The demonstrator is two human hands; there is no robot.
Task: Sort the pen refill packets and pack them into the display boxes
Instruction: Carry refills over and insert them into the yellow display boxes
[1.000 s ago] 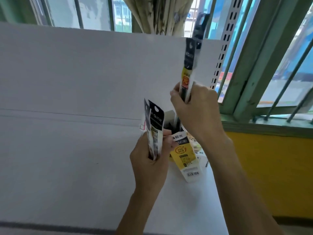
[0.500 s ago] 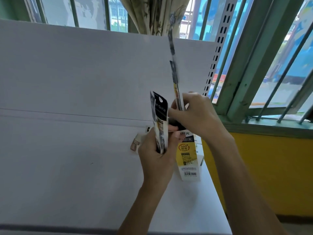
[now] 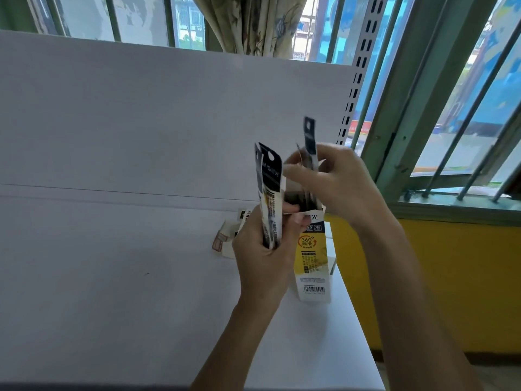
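The left hand [image 3: 265, 258] grips spare packets [image 3: 271, 193] upright just beside the box [image 3: 313, 263] on the bench [image 3: 112, 277], and the right hand [image 3: 338, 182] pinches one packet [image 3: 310, 138] with its low end seemingly in the box top, so packing looks under way and next it needs a straight push down.

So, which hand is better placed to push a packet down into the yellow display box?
Right. The right hand pinches a packet directly over the display box; the left hand grips the other packets.
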